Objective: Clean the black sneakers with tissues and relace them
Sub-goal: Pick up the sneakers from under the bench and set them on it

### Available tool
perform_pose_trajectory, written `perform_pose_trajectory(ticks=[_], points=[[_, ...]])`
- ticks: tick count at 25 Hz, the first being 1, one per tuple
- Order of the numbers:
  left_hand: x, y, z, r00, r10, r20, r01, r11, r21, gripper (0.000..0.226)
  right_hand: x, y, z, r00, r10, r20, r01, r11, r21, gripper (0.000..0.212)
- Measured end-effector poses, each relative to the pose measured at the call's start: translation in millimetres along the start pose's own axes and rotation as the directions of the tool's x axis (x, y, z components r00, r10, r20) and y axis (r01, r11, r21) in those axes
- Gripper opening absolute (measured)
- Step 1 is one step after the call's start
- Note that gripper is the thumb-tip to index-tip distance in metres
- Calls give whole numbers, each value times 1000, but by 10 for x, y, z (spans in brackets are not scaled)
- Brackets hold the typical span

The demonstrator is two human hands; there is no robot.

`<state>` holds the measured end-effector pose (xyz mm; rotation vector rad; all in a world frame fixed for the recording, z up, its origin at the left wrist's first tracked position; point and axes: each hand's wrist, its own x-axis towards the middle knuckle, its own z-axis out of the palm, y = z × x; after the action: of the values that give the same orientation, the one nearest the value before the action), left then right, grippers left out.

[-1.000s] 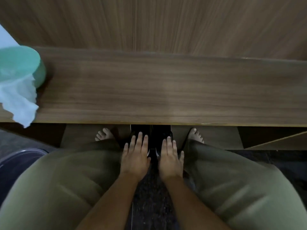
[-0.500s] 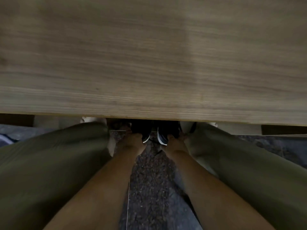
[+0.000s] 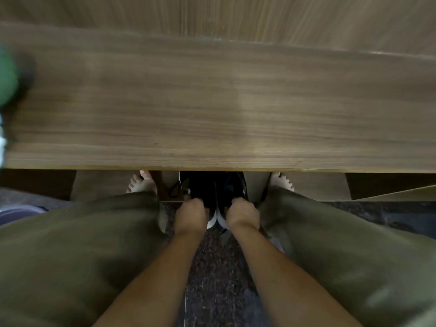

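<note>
Wood-grain tabletop (image 3: 212, 109) fills the far half of your view, and under its near edge the black sneakers (image 3: 215, 193) sit side by side on the dark floor (image 3: 212, 267) between your bare feet. Your left hand (image 3: 190, 217) and right hand (image 3: 243, 214) each have fingers clenched around a sneaker's heel end. You appear to be fetching them; next, lift both onto the tabletop, minding the loose laces.

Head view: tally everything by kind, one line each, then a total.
Black sneakers: 2, left sneaker, right sneaker
Hands: 2, left hand, right hand, each gripping a sneaker heel
Bare feet: 2
Wooden table: 1
Green tissue roll: 1, blurred
Total: 8
</note>
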<state>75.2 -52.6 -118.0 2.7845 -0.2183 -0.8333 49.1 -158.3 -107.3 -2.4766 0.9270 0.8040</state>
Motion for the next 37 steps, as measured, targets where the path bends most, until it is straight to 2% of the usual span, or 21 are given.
perform_pose_trajectory(ticks=[4,8,10,12,15,19,22,24,27,30,33,37], points=[[-581,115,-344,1000,4,-19,-4,999,35,24,-636,-30,-479,998,-7,58,12,996,-90,32],[-1324,194,-805,996,84,-36,-81,995,59,22,-1378,37,-966,985,-94,144,113,985,-130,31],[-1727,215,-1018,992,114,-52,-111,992,59,22,-1775,97,-1147,982,-128,140,146,981,-127,30],[-2151,223,-1183,986,156,-60,-152,986,72,19,-2222,179,-1287,981,-165,100,176,977,-118,29],[-2734,238,-1355,972,206,-113,-192,974,116,34,-2885,308,-1442,969,-247,12,246,962,-118,24],[-3379,281,-1652,932,269,-242,-216,950,226,43,-3659,468,-1681,902,-408,-140,392,911,-131,10],[-3603,321,-1868,887,332,-321,-247,928,277,37,-3874,489,-1817,837,-462,-295,431,887,-166,31],[-3569,358,-1971,869,335,-363,-249,932,262,37,-3824,438,-1883,806,-462,-370,437,886,-154,30],[-3258,377,-2123,805,356,-475,-259,931,258,31,-3532,296,-1958,753,-449,-481,457,883,-108,14],[-2754,339,-2218,757,379,-532,-276,924,266,22,-3150,142,-1986,736,-406,-542,465,885,-32,17],[-2136,365,-2245,775,386,-500,-277,919,280,18,-2625,-29,-1984,754,-349,-556,423,906,5,21],[-1310,356,-2078,823,342,-454,-302,940,160,7,-1953,-181,-1964,802,-299,-517,355,935,9,24]])
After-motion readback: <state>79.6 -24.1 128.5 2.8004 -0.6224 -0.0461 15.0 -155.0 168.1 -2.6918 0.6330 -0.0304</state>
